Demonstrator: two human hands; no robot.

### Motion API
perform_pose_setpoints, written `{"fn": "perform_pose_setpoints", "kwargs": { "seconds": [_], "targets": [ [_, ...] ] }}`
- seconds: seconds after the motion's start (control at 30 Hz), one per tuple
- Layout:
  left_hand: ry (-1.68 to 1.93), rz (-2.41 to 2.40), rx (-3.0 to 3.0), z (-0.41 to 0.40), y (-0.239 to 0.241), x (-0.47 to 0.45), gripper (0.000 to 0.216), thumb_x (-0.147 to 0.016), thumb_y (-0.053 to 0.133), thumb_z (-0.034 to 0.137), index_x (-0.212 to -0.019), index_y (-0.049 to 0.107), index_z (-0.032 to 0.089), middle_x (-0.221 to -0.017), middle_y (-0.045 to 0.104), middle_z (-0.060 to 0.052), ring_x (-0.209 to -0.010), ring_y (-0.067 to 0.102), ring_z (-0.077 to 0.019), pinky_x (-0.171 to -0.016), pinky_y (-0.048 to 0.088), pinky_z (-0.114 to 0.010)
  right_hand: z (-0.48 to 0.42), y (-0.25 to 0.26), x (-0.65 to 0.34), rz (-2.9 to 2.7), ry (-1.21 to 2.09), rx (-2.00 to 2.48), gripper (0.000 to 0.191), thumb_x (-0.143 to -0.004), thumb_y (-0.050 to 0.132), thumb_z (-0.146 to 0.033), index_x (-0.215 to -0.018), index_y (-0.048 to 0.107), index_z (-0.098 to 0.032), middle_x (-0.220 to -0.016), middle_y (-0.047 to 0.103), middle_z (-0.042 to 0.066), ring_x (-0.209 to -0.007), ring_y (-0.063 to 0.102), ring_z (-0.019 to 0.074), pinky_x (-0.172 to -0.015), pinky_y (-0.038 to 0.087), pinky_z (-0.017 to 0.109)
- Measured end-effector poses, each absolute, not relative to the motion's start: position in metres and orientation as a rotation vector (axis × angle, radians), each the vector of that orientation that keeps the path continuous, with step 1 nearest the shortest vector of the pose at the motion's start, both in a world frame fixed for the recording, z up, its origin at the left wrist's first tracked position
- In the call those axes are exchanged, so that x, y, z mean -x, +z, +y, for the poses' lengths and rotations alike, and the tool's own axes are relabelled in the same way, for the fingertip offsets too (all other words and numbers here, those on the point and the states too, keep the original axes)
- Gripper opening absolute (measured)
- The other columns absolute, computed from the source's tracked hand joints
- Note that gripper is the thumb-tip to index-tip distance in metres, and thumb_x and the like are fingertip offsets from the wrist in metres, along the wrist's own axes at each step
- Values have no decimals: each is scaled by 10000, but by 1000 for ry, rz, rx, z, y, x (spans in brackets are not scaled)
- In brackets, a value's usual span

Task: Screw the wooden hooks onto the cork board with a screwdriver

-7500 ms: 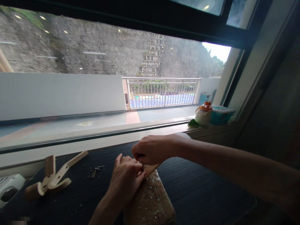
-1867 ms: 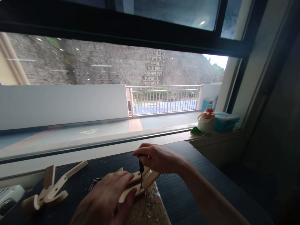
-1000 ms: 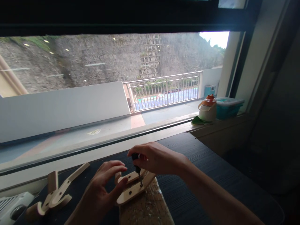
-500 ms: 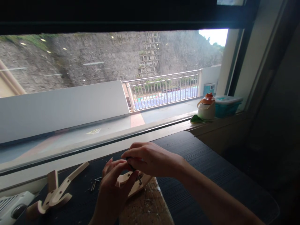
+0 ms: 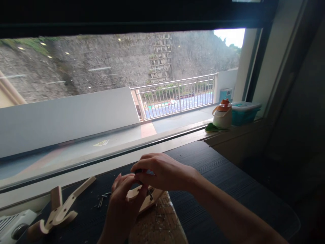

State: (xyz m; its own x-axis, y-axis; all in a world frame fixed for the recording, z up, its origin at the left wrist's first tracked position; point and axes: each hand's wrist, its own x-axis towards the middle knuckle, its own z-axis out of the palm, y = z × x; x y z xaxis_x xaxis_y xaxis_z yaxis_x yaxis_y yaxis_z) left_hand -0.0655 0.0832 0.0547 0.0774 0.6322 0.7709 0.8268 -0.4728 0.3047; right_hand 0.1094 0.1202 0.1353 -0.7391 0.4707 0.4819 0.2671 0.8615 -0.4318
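Note:
My right hand (image 5: 162, 171) is closed over the top of a small dark-handled screwdriver (image 5: 148, 191), whose tip stands on a pale wooden piece (image 5: 146, 200). My left hand (image 5: 122, 200) curls round the near side of that wooden piece and the tool's shaft, fingers bent. The piece lies on a brown board (image 5: 158, 225) strewn with pale shavings, on the dark table (image 5: 215, 189).
A second jointed wooden assembly (image 5: 59, 211) lies at the left, with loose screws (image 5: 103, 200) between it and my hands. A white device (image 5: 12, 228) sits at the bottom left corner. On the window sill at the right stand a white jug with an orange lid (image 5: 222, 115) and a teal box (image 5: 243, 112).
Since a second ago my left hand has come up from the wooden piece's side to wrap round the screwdriver's shaft. The right hand stays on the handle; the view tipped slightly.

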Motion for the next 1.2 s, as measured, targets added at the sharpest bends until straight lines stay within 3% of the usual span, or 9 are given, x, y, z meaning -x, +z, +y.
{"fn": "perform_pose_setpoints", "kwargs": {
  "seconds": [0.17,0.37,0.6,0.97,1.2],
  "targets": [
    [-1271,-1454,2149,84,47,68,130,-777,604,381,-807,601,255,-814,688,12,-796,638,-181,-1037,304,-510,120,135,-109,-2428,433,538,240,-878,501,-229,-1039,655,-142,-938,654,63,-807,569,130,-703,384,217],
    [-1296,-1408,2182,82,49,65,154,-800,576,402,-777,622,258,-778,689,19,-765,635,-170,-1006,352,-460,119,136,-109,-2414,492,650,187,-848,538,-248,-944,664,-149,-819,666,45,-717,565,120,-634,364,213],
    [-1310,-1511,2209,82,47,64,161,-778,598,412,-770,635,256,-779,701,15,-758,647,-179,-1052,281,-545,121,133,-109,-2360,520,702,173,-830,567,-287,-885,660,-151,-702,622,11,-610,503,91,-563,318,203],
    [-1307,-1544,2274,80,51,63,165,-797,565,408,-787,657,271,-807,713,27,-725,667,-171,-1056,275,-584,123,129,-107,-2332,515,734,202,-836,563,-323,-908,653,-158,-691,614,1,-590,499,82,-545,311,205],
    [-1314,-1575,2326,80,54,65,146,-788,572,395,-784,657,277,-757,696,36,-675,653,-168,-1026,283,-625,124,130,-109,-2416,512,616,279,-862,510,-242,-1101,642,-182,-809,662,28,-692,556,105,-640,369,205]
  ]
}}
